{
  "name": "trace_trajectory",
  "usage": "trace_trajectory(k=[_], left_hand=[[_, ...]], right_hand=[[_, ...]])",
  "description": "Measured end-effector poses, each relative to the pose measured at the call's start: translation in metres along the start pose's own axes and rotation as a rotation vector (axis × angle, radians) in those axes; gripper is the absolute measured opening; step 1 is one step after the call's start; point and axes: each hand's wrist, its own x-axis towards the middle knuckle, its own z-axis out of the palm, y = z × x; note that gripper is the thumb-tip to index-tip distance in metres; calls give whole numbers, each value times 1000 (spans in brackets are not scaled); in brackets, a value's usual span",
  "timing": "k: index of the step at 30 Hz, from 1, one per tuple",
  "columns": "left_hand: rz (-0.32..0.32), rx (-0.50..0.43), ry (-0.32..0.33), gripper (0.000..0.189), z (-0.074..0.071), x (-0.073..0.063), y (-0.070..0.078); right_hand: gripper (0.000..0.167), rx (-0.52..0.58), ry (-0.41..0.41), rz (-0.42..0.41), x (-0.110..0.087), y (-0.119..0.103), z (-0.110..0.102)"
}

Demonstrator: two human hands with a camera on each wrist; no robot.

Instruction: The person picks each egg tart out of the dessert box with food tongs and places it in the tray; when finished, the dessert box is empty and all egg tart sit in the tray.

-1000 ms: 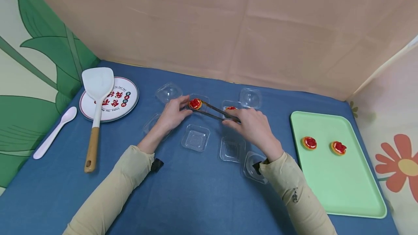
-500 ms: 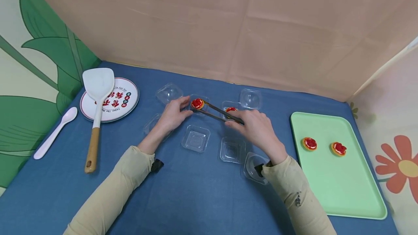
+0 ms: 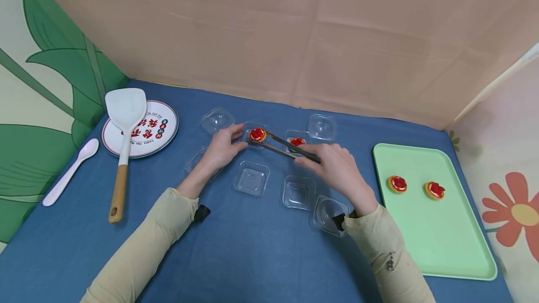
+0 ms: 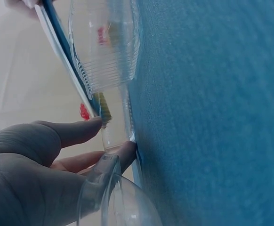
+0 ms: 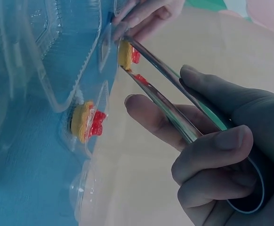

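Note:
My right hand (image 3: 334,165) grips a pair of dark metal tongs (image 3: 309,155). A small tart (image 3: 258,134) with a red topping sits between the tong tips, at the back clear plastic container (image 3: 252,124). In the right wrist view the tips flank the held tart (image 5: 124,55). My left hand (image 3: 223,148) rests at that container's left side, thumb and fingers spread at its edge; in the left wrist view the thumb (image 4: 83,131) reaches toward the container. Another red-topped tart (image 3: 297,142) lies in the neighbouring clear container, partly behind my right hand.
Two more tarts lie on a green tray (image 3: 446,237) at the right. Other clear containers (image 3: 251,179) stand open nearer the front. At the left are a white spatula (image 3: 126,104) with a wooden handle on stacked plates (image 3: 168,127), and a white spoon (image 3: 69,174).
The tongs and the tart have shifted slightly right over the back container, and my right hand has moved a little right and down. My left hand has stayed in place.

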Motion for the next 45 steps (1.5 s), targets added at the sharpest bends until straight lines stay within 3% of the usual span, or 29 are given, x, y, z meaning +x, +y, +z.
trace_trajectory(k=[18,29,45], left_hand=[[5,37,13,59,3,-1,5],[11,17,3,60,1,-3,2],[23,24,4,60,2,-3,1]], right_hand=[[43,43,13,31,-21,11,-4],[45,57,90,59,-56,18,-14],[50,42,101,186,-110,38,-16]])
